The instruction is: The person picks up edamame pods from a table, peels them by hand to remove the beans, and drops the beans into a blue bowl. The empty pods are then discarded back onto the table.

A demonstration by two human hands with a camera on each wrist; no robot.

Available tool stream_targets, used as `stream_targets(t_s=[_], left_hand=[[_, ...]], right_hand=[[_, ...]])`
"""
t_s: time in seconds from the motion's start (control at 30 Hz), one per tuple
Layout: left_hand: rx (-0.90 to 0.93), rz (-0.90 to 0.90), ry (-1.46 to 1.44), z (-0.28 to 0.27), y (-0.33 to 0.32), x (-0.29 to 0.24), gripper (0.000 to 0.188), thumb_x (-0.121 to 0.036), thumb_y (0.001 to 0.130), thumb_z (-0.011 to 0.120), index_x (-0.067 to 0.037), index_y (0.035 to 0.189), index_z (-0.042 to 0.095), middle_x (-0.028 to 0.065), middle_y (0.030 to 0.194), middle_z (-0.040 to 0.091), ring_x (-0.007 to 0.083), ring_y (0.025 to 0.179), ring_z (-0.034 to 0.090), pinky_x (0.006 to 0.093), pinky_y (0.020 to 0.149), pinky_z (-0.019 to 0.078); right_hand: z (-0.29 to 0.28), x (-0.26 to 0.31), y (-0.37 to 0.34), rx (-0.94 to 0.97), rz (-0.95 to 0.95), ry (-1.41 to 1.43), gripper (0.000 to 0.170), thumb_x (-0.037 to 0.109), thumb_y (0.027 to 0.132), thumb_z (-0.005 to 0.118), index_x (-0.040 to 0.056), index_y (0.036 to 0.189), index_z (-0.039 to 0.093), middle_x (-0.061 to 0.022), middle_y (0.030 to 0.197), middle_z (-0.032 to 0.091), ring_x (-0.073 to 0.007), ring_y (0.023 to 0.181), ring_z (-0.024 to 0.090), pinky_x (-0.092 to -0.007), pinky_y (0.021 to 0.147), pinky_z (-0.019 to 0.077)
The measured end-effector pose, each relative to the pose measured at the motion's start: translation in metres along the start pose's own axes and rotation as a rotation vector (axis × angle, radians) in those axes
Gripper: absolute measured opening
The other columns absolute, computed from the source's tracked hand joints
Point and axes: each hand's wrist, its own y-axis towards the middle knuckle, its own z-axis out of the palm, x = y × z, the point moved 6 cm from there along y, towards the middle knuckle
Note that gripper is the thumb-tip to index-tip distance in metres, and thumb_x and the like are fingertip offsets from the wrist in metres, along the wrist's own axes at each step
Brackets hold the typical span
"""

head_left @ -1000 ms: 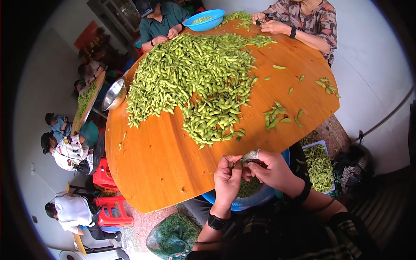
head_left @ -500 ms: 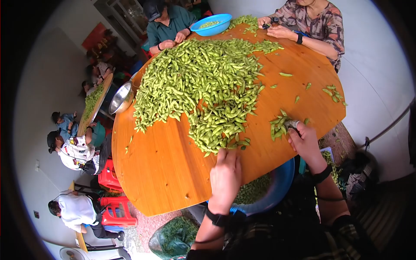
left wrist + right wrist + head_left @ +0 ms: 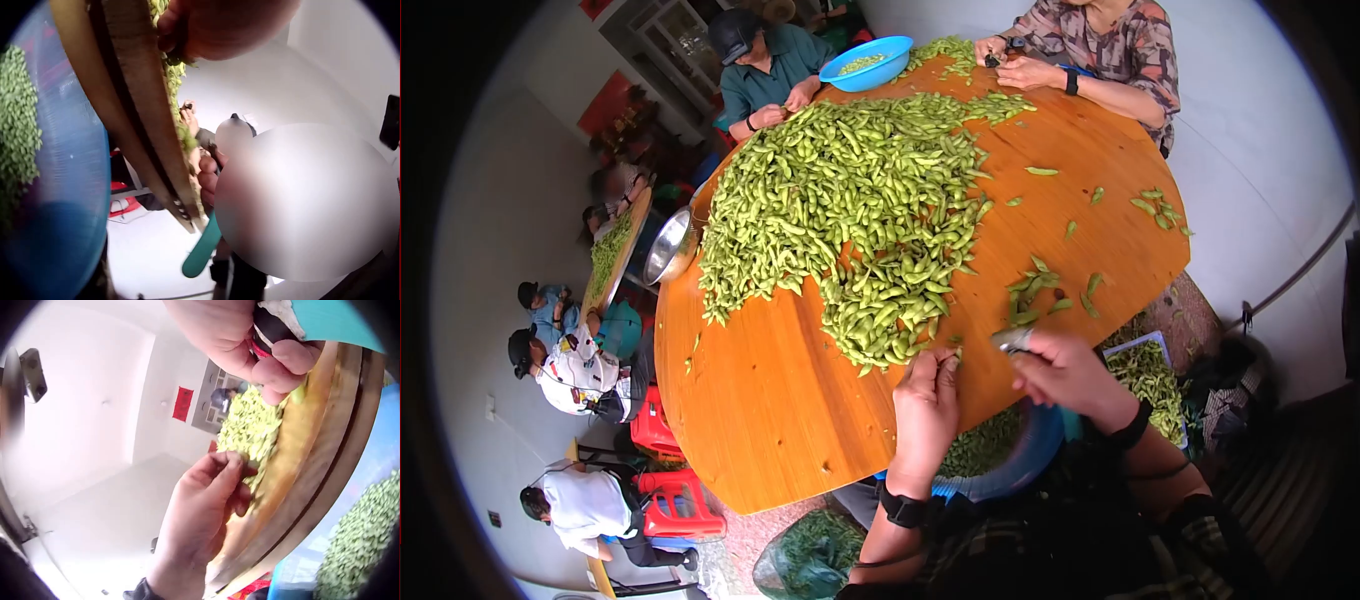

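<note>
At the table's near edge, my left hand point(image 3: 925, 420) pinches a small green pod point(image 3: 958, 353) between thumb and fingertips; the right wrist view shows this left hand point(image 3: 203, 503) beside the pile. My right hand point(image 3: 1075, 375), a little to the right and apart from it, has its fingers curled round a tool with a teal part point(image 3: 337, 322) and a black and red part. A greyish-white wrapping shows by its fingers. The big heap of green pods point(image 3: 840, 190) covers the table's far and middle part. Below the edge, a blue tub point(image 3: 69, 187) holds shelled beans point(image 3: 17, 106).
Small pod clusters point(image 3: 1025, 295) lie on the wooden table point(image 3: 770, 400) at right. A metal bowl point(image 3: 670, 245) stands at its left edge, a blue basin point(image 3: 885, 68) at the far side near two seated people. A crate of pods point(image 3: 1145, 380) is on the floor at right.
My left hand has drawn back slightly from the near end of the heap with a pod in its fingertips. My right hand has moved from the small pod cluster towards the left hand.
</note>
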Motion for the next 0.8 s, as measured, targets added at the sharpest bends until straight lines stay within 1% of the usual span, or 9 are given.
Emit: stream_targets(t_s=[0.03, 0.13, 0.27, 0.4, 0.47, 0.5, 0.7, 0.77, 0.8], left_hand=[[0.029, -0.064, -0.115, 0.005, -0.005, 0.005, 0.014, -0.004, 0.093, 0.059, 0.0, 0.105, 0.064, 0.0162, 0.097, 0.066, 0.031, 0.078, 0.067, 0.0337, 0.071, 0.0522], [0.09, -0.064, -0.167, 0.009, -0.015, 0.002, 0.021, -0.003, 0.093, 0.058, -0.001, 0.113, 0.064, 0.0153, 0.093, 0.064, 0.0293, 0.077, 0.067, 0.0328, 0.071, 0.0522], [0.087, 0.044, -0.008, 0.007, -0.026, -0.007, 0.032, 0.002, 0.089, 0.057, -0.001, 0.12, 0.062, 0.0165, 0.091, 0.062, 0.0324, 0.075, 0.066, 0.0349, 0.069, 0.0535], [0.089, 0.114, 0.071, 0.011, -0.035, -0.013, 0.037, 0.003, 0.087, 0.057, 0.0, 0.123, 0.06, 0.0184, 0.092, 0.062, 0.0349, 0.076, 0.066, 0.0382, 0.068, 0.0545], [0.023, 0.169, 0.156, 0.011, -0.036, -0.014, 0.037, 0.004, 0.085, 0.06, 0.001, 0.122, 0.061, 0.016, 0.085, 0.062, 0.0263, 0.069, 0.067, 0.0333, 0.064, 0.0536], [0.024, 0.168, 0.156, 0.011, -0.037, -0.014, 0.037, 0.004, 0.085, 0.06, 0.001, 0.122, 0.061, 0.016, 0.085, 0.062, 0.0263, 0.069, 0.067, 0.0333, 0.064, 0.0536], [0.001, 0.173, 0.191, 0.011, -0.042, -0.017, 0.036, 0.004, 0.084, 0.061, 0.0, 0.12, 0.061, 0.0169, 0.083, 0.064, 0.0289, 0.071, 0.067, 0.0345, 0.065, 0.0538], [0.028, 0.159, 0.149, 0.011, -0.042, -0.017, 0.035, 0.002, 0.087, 0.057, 0.002, 0.121, 0.058, 0.0181, 0.089, 0.063, 0.036, 0.075, 0.066, 0.0413, 0.065, 0.0546], [0.028, 0.159, 0.149, 0.012, -0.042, -0.017, 0.035, 0.002, 0.087, 0.057, 0.002, 0.121, 0.058, 0.0181, 0.089, 0.063, 0.036, 0.075, 0.066, 0.0413, 0.065, 0.0546]], right_hand=[[0.011, 0.0, 0.0, 0.045, 0.016, 0.014, 0.019, 0.009, 0.097, 0.051, 0.0011, 0.111, 0.061, -0.0024, 0.071, 0.061, -0.0056, 0.052, 0.053, -0.0213, 0.047, 0.0432], [0.026, 0.003, 0.0, 0.098, 0.045, 0.058, 0.014, 0.01, 0.097, 0.052, 0.0, 0.099, 0.06, -0.0022, 0.071, 0.061, -0.0057, 0.052, 0.054, -0.0212, 0.046, 0.0428], [0.032, 0.005, -0.006, 0.117, 0.064, 0.008, 0.016, 0.012, 0.097, 0.052, 0.0004, 0.088, 0.058, -0.0015, 0.069, 0.06, -0.0056, 0.052, 0.053, -0.0216, 0.045, 0.042], [0.032, -0.006, -0.011, 0.13, 0.056, -0.049, 0.017, 0.012, 0.097, 0.053, 0.0005, 0.086, 0.058, -0.0012, 0.069, 0.06, -0.0057, 0.052, 0.053, -0.022, 0.045, 0.0411], [0.032, -0.003, -0.013, 0.137, 0.06, -0.036, 0.017, 0.012, 0.096, 0.054, 0.0007, 0.084, 0.058, -0.0011, 0.069, 0.06, -0.0058, 0.052, 0.053, -0.0223, 0.045, 0.0404], [0.034, -0.005, -0.014, 0.137, 0.061, -0.035, 0.017, 0.012, 0.096, 0.054, 0.0007, 0.084, 0.058, -0.0011, 0.069, 0.06, -0.0058, 0.052, 0.053, -0.0223, 0.045, 0.0404], [0.037, -0.007, -0.018, 0.104, 0.04, 0.01, 0.015, 0.011, 0.095, 0.055, 0.0006, 0.085, 0.058, -0.0013, 0.067, 0.059, -0.0058, 0.052, 0.053, -0.0223, 0.045, 0.0398], [0.037, -0.015, -0.015, 0.081, 0.004, 0.037, 0.013, 0.01, 0.094, 0.056, 0.0003, 0.087, 0.059, -0.0018, 0.067, 0.06, -0.0058, 0.051, 0.053, -0.0222, 0.045, 0.0396], [0.038, -0.02, -0.014, 0.08, 0.004, 0.038, 0.013, 0.01, 0.094, 0.056, 0.0003, 0.087, 0.059, -0.0018, 0.067, 0.06, -0.0058, 0.051, 0.053, -0.0222, 0.045, 0.0396]])
